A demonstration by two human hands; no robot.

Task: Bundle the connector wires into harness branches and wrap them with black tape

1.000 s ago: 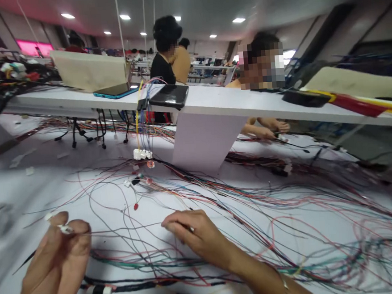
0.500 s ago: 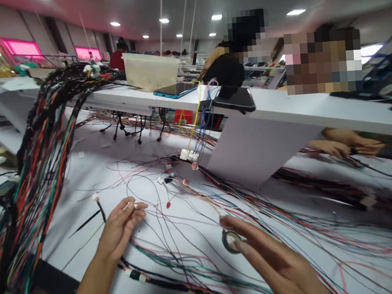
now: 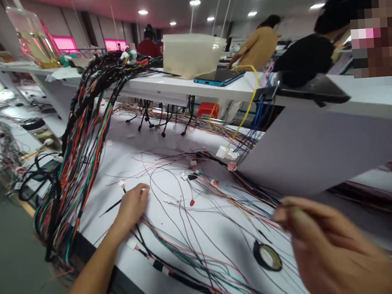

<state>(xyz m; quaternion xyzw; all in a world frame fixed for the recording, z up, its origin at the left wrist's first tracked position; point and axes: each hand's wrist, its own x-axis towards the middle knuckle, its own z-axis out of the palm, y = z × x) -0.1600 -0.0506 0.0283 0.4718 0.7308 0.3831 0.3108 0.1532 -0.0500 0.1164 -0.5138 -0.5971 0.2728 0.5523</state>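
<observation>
My left hand [image 3: 133, 207] is closed above the white tabletop, with a small white piece [image 3: 143, 190] at its fingertips; its exact kind is too small to tell. On the right, my right hand [image 3: 333, 245] is raised and a little blurred, thumb and fingers pinched together. Whatever lies between them, if anything, cannot be made out. A roll of black tape [image 3: 267, 255] lies on the loose wires, left of my right hand and apart from it. Below my left hand runs a black-taped wire harness [image 3: 178, 278] with green and red wires beside it. A red connector [image 3: 192, 203] lies between my hands.
A thick wire bundle [image 3: 85, 146] hangs from the shelf [image 3: 165, 87] at left. On the shelf stand a translucent bin [image 3: 192, 55] and a blue-edged phone [image 3: 220, 77]. White connectors [image 3: 226, 153] dangle on yellow and blue wires. Other people are behind the shelf.
The view has swung left. My right hand has moved away from the tape roll to the right, its fingers now pinched. My left hand's fingers have closed further and the hand has turned.
</observation>
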